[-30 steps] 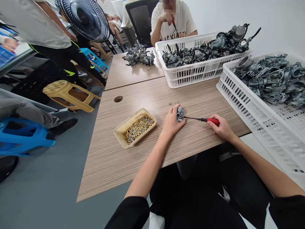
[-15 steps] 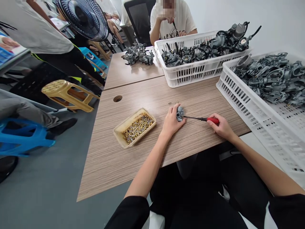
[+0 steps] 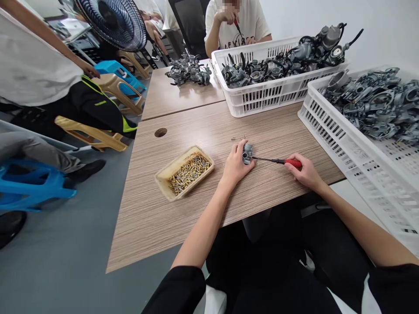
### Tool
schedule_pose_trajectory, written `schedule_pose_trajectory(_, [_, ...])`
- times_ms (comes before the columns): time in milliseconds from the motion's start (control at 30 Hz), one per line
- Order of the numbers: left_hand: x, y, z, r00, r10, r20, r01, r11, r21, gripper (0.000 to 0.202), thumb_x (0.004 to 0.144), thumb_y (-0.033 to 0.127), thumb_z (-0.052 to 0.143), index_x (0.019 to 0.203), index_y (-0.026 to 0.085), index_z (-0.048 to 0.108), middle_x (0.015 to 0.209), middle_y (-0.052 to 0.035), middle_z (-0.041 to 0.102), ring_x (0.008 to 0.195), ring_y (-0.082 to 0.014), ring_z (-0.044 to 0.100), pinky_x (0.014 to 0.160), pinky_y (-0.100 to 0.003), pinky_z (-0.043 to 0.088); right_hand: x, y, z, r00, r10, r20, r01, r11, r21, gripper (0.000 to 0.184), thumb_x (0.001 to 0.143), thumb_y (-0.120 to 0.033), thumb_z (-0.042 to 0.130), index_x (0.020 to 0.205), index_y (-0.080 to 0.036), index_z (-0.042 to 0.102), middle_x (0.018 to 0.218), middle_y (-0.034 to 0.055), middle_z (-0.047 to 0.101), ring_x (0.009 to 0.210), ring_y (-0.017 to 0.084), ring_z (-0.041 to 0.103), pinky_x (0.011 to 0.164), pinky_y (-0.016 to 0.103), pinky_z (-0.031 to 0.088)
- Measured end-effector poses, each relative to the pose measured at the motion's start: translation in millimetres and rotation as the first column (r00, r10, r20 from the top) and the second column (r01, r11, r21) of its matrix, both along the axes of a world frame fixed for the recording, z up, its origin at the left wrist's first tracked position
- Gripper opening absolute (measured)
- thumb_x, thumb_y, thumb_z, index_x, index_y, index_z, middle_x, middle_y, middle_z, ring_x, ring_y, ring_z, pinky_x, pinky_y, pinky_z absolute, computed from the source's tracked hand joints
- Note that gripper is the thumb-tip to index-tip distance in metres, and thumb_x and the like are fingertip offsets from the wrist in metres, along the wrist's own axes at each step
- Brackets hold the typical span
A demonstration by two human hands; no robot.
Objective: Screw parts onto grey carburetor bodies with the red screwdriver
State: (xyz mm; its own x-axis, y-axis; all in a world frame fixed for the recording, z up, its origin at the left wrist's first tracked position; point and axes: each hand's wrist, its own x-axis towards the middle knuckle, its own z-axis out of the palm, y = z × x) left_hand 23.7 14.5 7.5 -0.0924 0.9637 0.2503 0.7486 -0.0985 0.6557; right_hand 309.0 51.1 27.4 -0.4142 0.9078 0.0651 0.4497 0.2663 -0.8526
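Note:
My left hand [image 3: 235,165] is closed round a small grey metal carburetor part [image 3: 247,153] resting on the wooden table [image 3: 203,131]. My right hand [image 3: 305,171] grips the red handle of a screwdriver [image 3: 284,162]. Its thin shaft lies nearly level and its tip meets the side of the part. A few loose screws [image 3: 238,138] lie just beyond the part.
A tan tray of brass screws [image 3: 185,171] sits left of my hands. Two white crates of grey carburetor parts stand at the back [image 3: 262,98] and the right [image 3: 347,148]. A person sits across the table; another stands at left near stools and a fan [image 3: 113,24].
Both hands stay on the part and the screwdriver. The view has tilted slightly. The standing person at left has moved closer, and the stools there have been shifted.

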Motion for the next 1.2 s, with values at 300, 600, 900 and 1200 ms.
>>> schedule_pose_trajectory(300, [0.0,-0.3,0.8,1.0,-0.008,0.013,0.008,1.0,0.001,0.077,0.086,0.025,0.076,0.156,0.029,0.042,0.145,-0.0123,0.057,0.126,-0.0318,0.065,0.106,-0.049,0.059,-0.3,-0.2,0.4,1.0,-0.009,-0.001,0.009,1.0,-0.013,0.037,0.094,-0.06,0.071,0.09,-0.024,0.061,0.067,-0.0014,0.057,0.052,0.017,0.053,0.052,0.032,0.043])
schedule_pose_trajectory(600, [1.2,-0.6,2.1,1.0,0.001,0.014,-0.001,1.0,0.0,0.077,0.085,0.024,0.076,0.155,0.028,0.043,0.143,-0.0123,0.058,0.128,-0.0326,0.064,0.106,-0.049,0.059,0.7,0.8,-0.5,1.0,-0.012,0.01,0.012,1.0,0.005,0.035,0.095,-0.058,0.071,0.092,-0.024,0.063,0.067,0.0,0.059,0.056,0.019,0.056,0.053,0.033,0.044])
schedule_pose_trajectory(900, [0.7,-0.2,1.7,1.0,-0.003,0.015,0.003,1.0,-0.012,0.077,0.085,0.026,0.076,0.155,0.028,0.043,0.141,-0.0121,0.058,0.123,-0.0313,0.065,0.105,-0.049,0.059,0.1,0.8,-1.9,1.0,-0.014,0.008,0.014,1.0,0.007,0.034,0.095,-0.057,0.07,0.092,-0.024,0.063,0.067,-0.0001,0.058,0.057,0.02,0.055,0.055,0.034,0.044])
schedule_pose_trajectory(1200, [1.2,-0.2,0.5,1.0,-0.007,0.012,0.007,1.0,-0.005,0.077,0.086,0.025,0.075,0.155,0.03,0.043,0.142,-0.0117,0.058,0.124,-0.0313,0.065,0.106,-0.049,0.059,-0.3,0.2,1.6,1.0,-0.017,0.007,0.018,1.0,-0.021,0.037,0.094,-0.06,0.072,0.09,-0.025,0.061,0.067,-0.0003,0.058,0.056,0.02,0.056,0.053,0.034,0.045])
